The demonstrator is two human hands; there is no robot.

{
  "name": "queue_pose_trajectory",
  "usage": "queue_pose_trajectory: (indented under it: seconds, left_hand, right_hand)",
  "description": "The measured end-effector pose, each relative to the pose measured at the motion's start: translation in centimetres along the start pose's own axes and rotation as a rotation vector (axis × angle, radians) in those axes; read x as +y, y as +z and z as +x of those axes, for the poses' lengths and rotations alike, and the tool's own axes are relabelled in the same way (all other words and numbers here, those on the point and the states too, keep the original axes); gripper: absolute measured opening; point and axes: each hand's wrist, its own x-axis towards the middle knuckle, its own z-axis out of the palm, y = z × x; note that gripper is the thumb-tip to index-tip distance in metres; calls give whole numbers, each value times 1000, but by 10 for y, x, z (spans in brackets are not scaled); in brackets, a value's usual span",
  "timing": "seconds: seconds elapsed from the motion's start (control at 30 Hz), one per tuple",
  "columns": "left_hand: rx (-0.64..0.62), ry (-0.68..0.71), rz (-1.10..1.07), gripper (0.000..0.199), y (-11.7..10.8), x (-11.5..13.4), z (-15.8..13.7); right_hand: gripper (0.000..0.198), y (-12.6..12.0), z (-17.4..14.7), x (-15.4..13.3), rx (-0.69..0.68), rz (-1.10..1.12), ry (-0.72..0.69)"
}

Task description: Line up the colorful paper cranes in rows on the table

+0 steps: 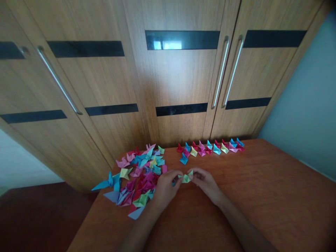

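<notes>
A small light-green folded paper piece (186, 179) is held between my two hands, just above the table. My left hand (168, 185) pinches its left end with thumb and forefinger. At its right end, the fingers of my right hand (204, 180) close on a raised tip. Beside my left hand lies a heap of origami paper figures (147, 180) in pink, red, blue, green and yellow, some with pointed wings. Beyond my hands stand rows of small folded paper pieces (201, 150), with a blue one (184, 159) at the near left end.
The brown wooden table (257, 196) reaches back to a wooden wardrobe (178, 80) with dark strips and long metal handles (220, 71). A pale wall (304, 115) rises at the right. Left of the table the dark floor (39, 213) shows.
</notes>
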Motion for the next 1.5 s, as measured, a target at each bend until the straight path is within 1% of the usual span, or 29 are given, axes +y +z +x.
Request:
queue_pose_trajectory:
  seconds: [0.13,0.27,0.47,0.63,0.77,0.93,1.0,1.17,1.33,1.43,1.5]
  left_hand:
    - [44,-37,-47,21,5,-4,-3]
    - [77,-88,-62,17,3,-6,-9]
    - [77,-182,-92,15,1,-8,-14]
    - [90,-188,-153,19,0,-9,-15]
    - [49,-181,-240,23,3,-6,-17]
    - [-24,-195,-394,16,9,3,-19]
    - [-48,-199,-414,15,9,6,-18]
    - [-57,-171,-346,15,8,11,-18]
    - [-74,-132,-285,16,8,13,-18]
    - [-57,-111,-211,17,12,13,-13]
    - [-41,-93,-127,17,17,13,-6]
  right_hand:
    - [23,2,3,8,43,-57,1]
    - [23,3,2,14,58,-35,49]
    - [27,4,2,15,80,9,97]
    - [36,3,2,10,108,75,154]
    - [35,0,1,7,142,162,130]
    - [36,-2,1,6,147,219,152]
    - [37,-2,1,6,134,221,160]
    - [36,-1,0,7,91,195,162]
    - [33,-2,1,6,88,182,147]
    - [34,-9,5,9,135,104,151]
    - [32,-18,8,15,211,-33,128]
